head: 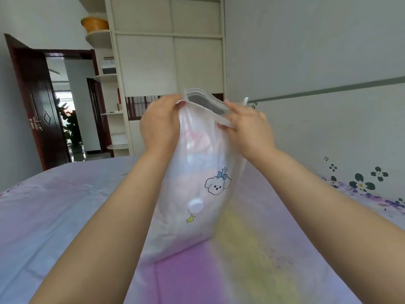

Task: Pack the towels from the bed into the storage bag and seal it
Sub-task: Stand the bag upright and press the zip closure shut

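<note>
A translucent storage bag (197,189) stands upright on the bed (65,216), printed with a cartoon dog and a star and fitted with a round white valve (195,206). Pale pink and blue towels (197,141) show dimly through its wall. My left hand (160,126) grips the left end of the bag's mouth. My right hand (247,126) pinches the right side of the zip strip (206,102). The mouth gapes between the two hands.
The bed sheet is pastel purple, pink and yellow. A white wardrobe (171,62) with corner shelves stands beyond the bed, an open dark door (37,102) to the left. A wall with flower decals (361,183) runs along the right.
</note>
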A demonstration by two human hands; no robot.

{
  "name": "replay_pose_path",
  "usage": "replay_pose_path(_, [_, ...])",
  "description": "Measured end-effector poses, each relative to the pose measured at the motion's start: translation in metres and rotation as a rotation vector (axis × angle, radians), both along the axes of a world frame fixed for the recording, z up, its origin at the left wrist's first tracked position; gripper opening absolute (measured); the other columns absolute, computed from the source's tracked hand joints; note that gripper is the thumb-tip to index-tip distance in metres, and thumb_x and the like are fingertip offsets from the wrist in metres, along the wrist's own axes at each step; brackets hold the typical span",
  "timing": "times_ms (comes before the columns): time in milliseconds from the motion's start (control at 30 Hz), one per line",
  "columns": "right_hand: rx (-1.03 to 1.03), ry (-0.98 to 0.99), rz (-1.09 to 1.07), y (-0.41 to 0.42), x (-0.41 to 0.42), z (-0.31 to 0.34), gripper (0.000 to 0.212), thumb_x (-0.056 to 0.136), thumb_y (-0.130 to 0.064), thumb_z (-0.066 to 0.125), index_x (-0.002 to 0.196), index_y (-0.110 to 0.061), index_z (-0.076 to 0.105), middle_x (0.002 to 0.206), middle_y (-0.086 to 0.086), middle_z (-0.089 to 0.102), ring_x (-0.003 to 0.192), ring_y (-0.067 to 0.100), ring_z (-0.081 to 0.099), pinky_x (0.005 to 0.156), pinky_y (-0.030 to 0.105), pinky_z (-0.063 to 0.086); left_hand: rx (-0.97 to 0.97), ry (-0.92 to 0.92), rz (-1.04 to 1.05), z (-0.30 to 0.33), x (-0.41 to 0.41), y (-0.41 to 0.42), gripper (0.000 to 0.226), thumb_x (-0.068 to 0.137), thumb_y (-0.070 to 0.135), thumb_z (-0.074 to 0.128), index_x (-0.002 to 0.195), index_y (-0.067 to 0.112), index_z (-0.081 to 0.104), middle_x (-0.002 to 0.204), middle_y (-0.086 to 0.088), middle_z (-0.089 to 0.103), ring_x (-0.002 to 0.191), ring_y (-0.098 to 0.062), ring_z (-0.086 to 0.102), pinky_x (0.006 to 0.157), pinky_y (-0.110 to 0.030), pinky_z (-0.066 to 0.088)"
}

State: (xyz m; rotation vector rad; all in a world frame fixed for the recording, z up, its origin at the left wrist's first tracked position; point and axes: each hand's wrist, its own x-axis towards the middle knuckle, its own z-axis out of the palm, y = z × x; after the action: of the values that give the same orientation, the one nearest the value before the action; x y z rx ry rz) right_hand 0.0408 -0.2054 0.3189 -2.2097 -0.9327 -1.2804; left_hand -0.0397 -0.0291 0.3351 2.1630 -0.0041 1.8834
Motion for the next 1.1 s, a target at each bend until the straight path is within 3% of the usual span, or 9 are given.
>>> replay_pose_path(100, [0.274,-0.162,0.097,-0.001,-0.015,0.036,0.033,0.077,-0.058,0.057,0.081,-0.028,0.071,0.12,-0.006,0.065,0.108,0.023,0.057,0.084,0.036,0.036,-0.138,-0.216,-0.18,0.02,-0.003,0.009,0.025,0.093,0.013,0.053,0.106,0.012,0.075,0.104,0.0,0.074,0.099,-0.016,0.064,0.085,-0.023,0.045])
replay_pose_path(233, [-0.187,0.245,-0.073,-0.016,-0.004,0.032,0.045,0.074,-0.063,0.058,0.087,-0.021,0.061,0.084,0.002,0.066,0.085,0.028,0.062,0.069,0.032,0.043,-0.228,0.446,-0.207,0.0,0.017,0.041,0.022,0.098,0.022,0.058,0.112,0.015,0.074,0.11,0.001,0.073,0.108,-0.023,0.065,0.089,-0.027,0.046])
replay_pose_path(300, [-0.289,0.52,-0.077,-0.024,0.004,0.016,0.051,0.073,-0.065,0.061,0.084,-0.015,0.06,0.079,0.007,0.067,0.08,0.027,0.063,0.065,0.032,0.045,-0.258,0.472,-0.159,-0.017,0.025,0.047,0.021,0.098,0.023,0.06,0.111,0.016,0.075,0.112,-0.005,0.074,0.109,-0.028,0.065,0.095,-0.039,0.05])
replay_pose_path(467, [0.214,0.294,0.025,-0.047,0.033,0.005,0.066,0.07,-0.075,0.052,0.113,-0.026,0.059,0.139,0.0,0.041,0.132,0.021,0.035,0.107,0.041,0.028,-0.371,0.332,-0.133,-0.019,0.029,0.051,0.014,0.094,0.025,0.061,0.098,0.02,0.074,0.096,-0.002,0.073,0.095,-0.027,0.065,0.086,-0.037,0.052])
replay_pose_path(567, [0.53,0.92,0.339,-0.062,0.048,-0.005,0.078,0.075,-0.073,0.054,0.133,-0.021,0.045,0.146,0.001,0.042,0.126,0.013,0.05,0.102,0.034,0.039,-0.443,0.292,-0.201,-0.02,0.029,0.052,0.012,0.095,0.02,0.06,0.087,0.021,0.069,0.082,0.005,0.065,0.086,-0.02,0.06,0.071,-0.027,0.046])
replay_pose_path(667, [0.58,1.361,0.587,-0.056,0.055,-0.028,0.044,0.084,-0.052,0.06,0.111,-0.017,0.063,0.1,0.003,0.07,0.081,0.017,0.065,0.073,0.03,0.05,-0.571,0.206,-0.246,-0.025,0.029,0.044,0.012,0.096,0.016,0.059,0.087,0.021,0.065,0.077,0.013,0.06,0.083,-0.014,0.056,0.062,-0.018,0.04])
replay_pose_path(800, [1.074,0.995,0.703,-0.036,0.052,-0.007,0.012,0.088,-0.028,0.064,0.082,-0.018,0.061,0.064,-0.003,0.065,0.052,0.015,0.057,0.05,0.022,0.047,-0.524,-0.083,-0.231,-0.01,0.028,0.04,0.016,0.096,0.009,0.055,0.098,0.009,0.07,0.094,0.001,0.067,0.09,-0.013,0.056,0.066,-0.009,0.037])
replay_pose_path(933, [1.165,0.585,0.775,-0.027,0.044,0.025,0.013,0.086,-0.023,0.065,0.073,-0.022,0.063,0.069,-0.007,0.065,0.061,0.008,0.06,0.06,0.022,0.052,-0.362,-0.357,-0.029,0.007,0.016,0.047,0.018,0.096,0.013,0.051,0.097,0.008,0.069,0.098,0.0,0.063,0.096,-0.02,0.049,0.082,-0.013,0.035])
replay_pose_path(1100, [0.837,0.994,0.572,-0.04,0.048,-0.017,0.01,0.093,-0.02,0.057,0.085,-0.021,0.061,0.083,-0.001,0.067,0.071,0.015,0.063,0.062,0.026,0.054,-0.292,0.701,0.188,-0.007,0.013,0.091,0.017,0.1,0.01,0.041,0.091,0.016,0.055,0.101,-0.015,0.063,0.091,-0.032,0.055,0.073,-0.035,0.039])
